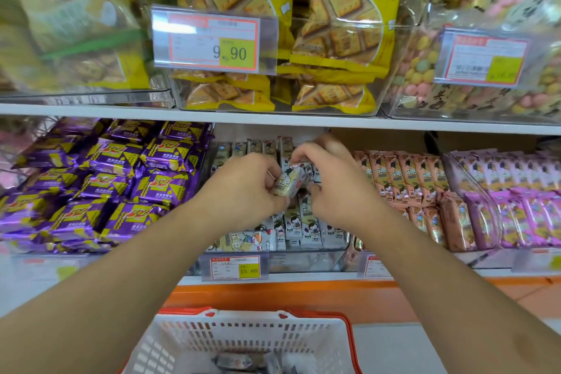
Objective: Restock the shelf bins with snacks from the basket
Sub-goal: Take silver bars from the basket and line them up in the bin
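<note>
From the head camera I see both of my bare arms reaching forward into the middle clear plastic bin (303, 258) on the lower shelf. My left hand (246, 182) and my right hand (331, 179) meet over that bin, and between them sits a small cream-and-white wrapped snack packet (290, 182), tilted, with its near end low and to the left. The left fingers (270, 174) curl shut around the packet's left end; the right thumb (314, 190) presses under its right side while the right fingertips (299, 158) pinch down from above. So both hands are closed on the same packet, which hovers just above the rows already in the bin.

Under the hands, the white cartoon-printed snack packets (306, 225) stand upright in rows, and one lies flat along the near wall. An orange-bordered price tag (235, 267) is clipped to the bin's front.

To the left lies a heap of purple-and-yellow foil packets (103, 179). To the right stand salmon-pink packets (403, 179), and farther right, lilac-pink packets (522, 209).

On the upper shelf, a clear bin holds yellow bags of square crackers (334, 24) behind a large price label reading 9.90 (212, 39); right of it are bags of pastel round sweets (425, 67).

Near me, at the bottom edge, is the white plastic basket with red rim (243, 334); a few wrapped packets (233, 361) lie in its bottom.
</note>
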A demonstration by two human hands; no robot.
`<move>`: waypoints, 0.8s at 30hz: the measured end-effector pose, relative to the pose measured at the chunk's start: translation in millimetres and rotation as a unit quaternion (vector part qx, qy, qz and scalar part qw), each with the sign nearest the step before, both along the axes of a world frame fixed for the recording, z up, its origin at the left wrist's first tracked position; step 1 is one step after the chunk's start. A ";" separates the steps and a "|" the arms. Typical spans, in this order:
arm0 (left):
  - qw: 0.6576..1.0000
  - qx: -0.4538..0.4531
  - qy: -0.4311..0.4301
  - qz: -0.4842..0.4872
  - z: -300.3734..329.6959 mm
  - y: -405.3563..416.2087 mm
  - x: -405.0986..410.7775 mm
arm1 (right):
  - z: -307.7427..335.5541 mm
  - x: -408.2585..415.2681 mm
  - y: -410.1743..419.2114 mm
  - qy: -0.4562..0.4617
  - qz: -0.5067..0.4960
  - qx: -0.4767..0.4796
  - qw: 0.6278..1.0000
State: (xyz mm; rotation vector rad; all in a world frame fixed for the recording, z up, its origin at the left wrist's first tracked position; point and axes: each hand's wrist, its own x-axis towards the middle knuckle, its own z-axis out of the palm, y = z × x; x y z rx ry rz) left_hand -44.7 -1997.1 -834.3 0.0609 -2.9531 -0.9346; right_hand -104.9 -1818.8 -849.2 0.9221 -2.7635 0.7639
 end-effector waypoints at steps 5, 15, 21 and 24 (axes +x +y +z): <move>0.999 -0.011 0.003 0.030 -11.1 14.7 0.8 | 3.4 -1.0 2.8 -0.025 0.018 0.048 0.998; 0.998 -0.028 -0.053 0.024 -20.0 48.0 -17.2 | 1.9 -5.4 5.7 -0.071 -0.041 0.008 0.997; 0.990 -0.107 -0.088 0.020 5.3 10.6 -4.3 | 5.1 -2.5 -7.2 -0.084 -0.017 0.025 0.996; 0.969 -0.221 -0.109 -0.003 11.6 -4.3 4.5 | 0.4 4.6 -19.0 -0.107 0.021 0.067 0.992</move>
